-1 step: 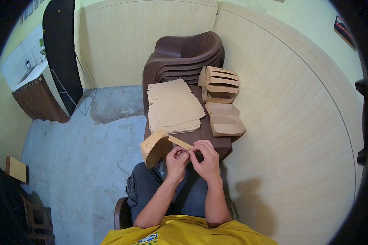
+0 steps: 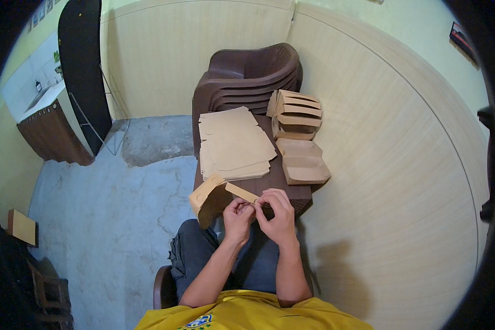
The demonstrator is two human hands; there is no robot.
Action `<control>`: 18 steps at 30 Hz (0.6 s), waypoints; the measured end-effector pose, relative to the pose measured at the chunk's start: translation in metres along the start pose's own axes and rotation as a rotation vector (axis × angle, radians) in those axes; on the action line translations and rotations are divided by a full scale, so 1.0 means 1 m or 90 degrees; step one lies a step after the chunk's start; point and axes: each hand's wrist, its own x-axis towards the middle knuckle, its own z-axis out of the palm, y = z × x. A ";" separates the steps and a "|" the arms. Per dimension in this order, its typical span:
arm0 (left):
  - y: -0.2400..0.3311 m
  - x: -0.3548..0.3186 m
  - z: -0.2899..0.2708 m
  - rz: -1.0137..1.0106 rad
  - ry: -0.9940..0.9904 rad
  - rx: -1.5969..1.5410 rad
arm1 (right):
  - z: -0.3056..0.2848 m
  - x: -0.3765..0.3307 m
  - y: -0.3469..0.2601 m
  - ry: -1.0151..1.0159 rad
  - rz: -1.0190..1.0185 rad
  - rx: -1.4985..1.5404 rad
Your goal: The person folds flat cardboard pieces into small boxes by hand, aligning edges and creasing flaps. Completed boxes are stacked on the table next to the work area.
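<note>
A partly folded brown cardboard box [image 2: 205, 193] is held over my lap at the table's near edge, its lid tilted up on the left. My left hand [image 2: 238, 219] pinches the box's near side with bent fingers. Close beside it, my right hand [image 2: 276, 213] grips the corner where a narrow side strip ends. The fingertips of both hands almost meet there and hide the corner itself. Just beyond lies a stack of flat cardboard blanks [image 2: 234, 140]. To its right stands an opened folded box [image 2: 305, 168], with several nested boxes [image 2: 297, 113] behind it.
The brown table [image 2: 275, 186] carries the cardboard. Stacked brown plastic chairs [image 2: 247, 74] rise behind it. A wood-panelled wall [image 2: 390, 165] runs close along the right. At the left are a black ironing-board-like panel [image 2: 80, 71] and a counter with a brown curtain [image 2: 58, 135].
</note>
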 end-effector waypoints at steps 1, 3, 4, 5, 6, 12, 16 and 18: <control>0.002 -0.001 0.002 -0.005 0.013 -0.022 | -0.001 0.000 -0.002 0.006 -0.009 0.009; 0.006 -0.003 0.006 0.005 0.021 -0.054 | -0.005 -0.002 -0.006 0.002 0.007 0.022; 0.008 -0.005 0.009 0.019 0.016 -0.064 | -0.006 -0.002 -0.007 0.005 0.008 0.039; 0.011 -0.006 0.012 0.034 0.013 -0.077 | -0.006 -0.003 -0.008 0.001 0.022 0.052; 0.012 -0.008 0.016 0.047 0.022 -0.054 | -0.006 -0.003 -0.008 -0.001 0.037 0.065; 0.028 -0.011 0.028 0.297 0.052 0.387 | 0.000 -0.004 -0.001 0.059 0.038 0.040; 0.043 -0.013 0.027 0.481 -0.002 0.567 | 0.005 -0.005 -0.001 0.087 -0.004 0.013; 0.051 -0.016 0.027 0.587 0.000 0.711 | 0.005 -0.005 -0.002 0.085 0.005 0.010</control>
